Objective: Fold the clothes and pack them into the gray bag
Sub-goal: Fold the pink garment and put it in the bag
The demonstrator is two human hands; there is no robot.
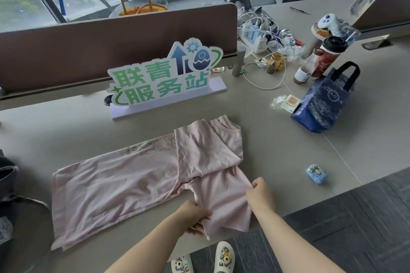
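Observation:
A pale pink T-shirt (124, 182) lies flat on the beige table (266, 144), its collar end to the right and its hem to the left. One sleeve side is folded over the body near the collar. The other sleeve hangs toward the table's front edge. My left hand (194, 214) pinches that sleeve's left edge. My right hand (260, 193) pinches its right edge. At the far left edge a dark gray fabric thing (6, 184) shows only in part; I cannot tell whether it is the gray bag.
A green-lettered sign (164, 80) stands behind the shirt. To the right are a blue tote bag (324, 102), a small blue pouch (316, 174), bottles, a cup and tangled cables. A person stands at the back right. The front edge of the table is close to my feet.

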